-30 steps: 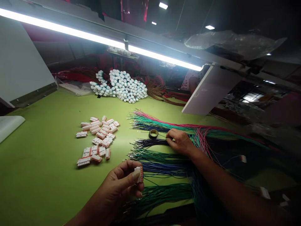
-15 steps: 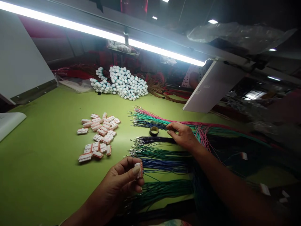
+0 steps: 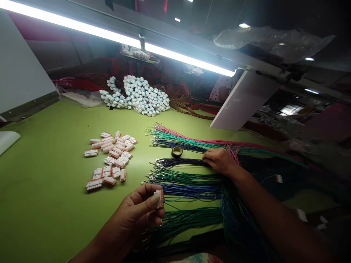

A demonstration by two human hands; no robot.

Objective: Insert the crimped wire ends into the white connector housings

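Between thumb and fingers, my left hand (image 3: 137,210) pinches a small white-and-orange connector (image 3: 158,199); a few blue and green wires run from its right side. My right hand (image 3: 222,160) is over the dark bundles, its fingertips pinched together on the black wires (image 3: 186,162). How many wires it grips is hidden. Below these lie green wires (image 3: 186,178), blue wires (image 3: 189,190) and another green bundle (image 3: 194,219), with metal terminals showing at several left ends. A roll of black tape (image 3: 177,152) lies just left of my right hand.
Several loose white-and-orange connectors (image 3: 109,149) lie on the green table (image 3: 49,164) at left. Behind them is a heap of white connectors (image 3: 145,96). Pink wires (image 3: 189,138) stretch to the right, near a white upright panel (image 3: 233,102). A tube light (image 3: 189,60) hangs overhead.
My right hand has moved right and down onto the black wires, and its fingers have closed. My left hand keeps the connector. The whole view has shifted slightly.
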